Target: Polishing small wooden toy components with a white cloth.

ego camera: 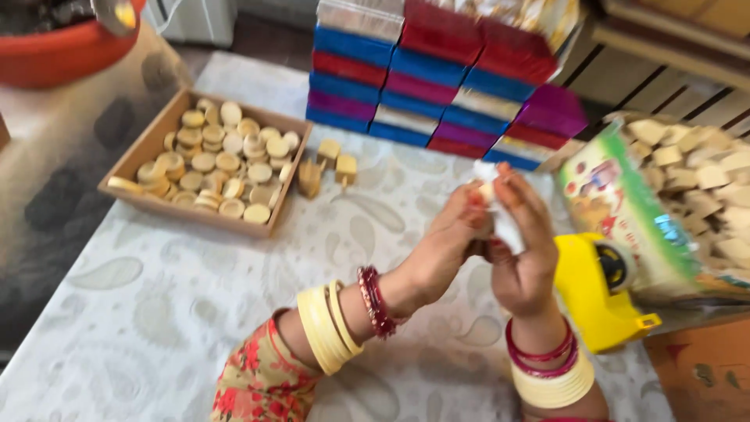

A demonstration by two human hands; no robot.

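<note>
From the head camera, both hands meet above the middle of the worktop (156, 312), which is covered with a pale paisley-patterned cloth. The left hand (445, 242) and right hand (525, 254) are closed together around a small white piece of paper or film (500, 219) with a small tan block (487, 190) at its top, fingertips pinching it between them, seemingly so that both can work it at once. A shallow wooden tray (129, 168) of round tan wooden discs sits well to the left, with a few loose wooden blocks (328, 164) just beside it. A stack of red, blue and purple flat boxes (445, 94) stands behind. A yellow plastic tape dispenser (598, 293) lies near the right hand, beside an open bag of tan wooden blocks (695, 187).
</note>
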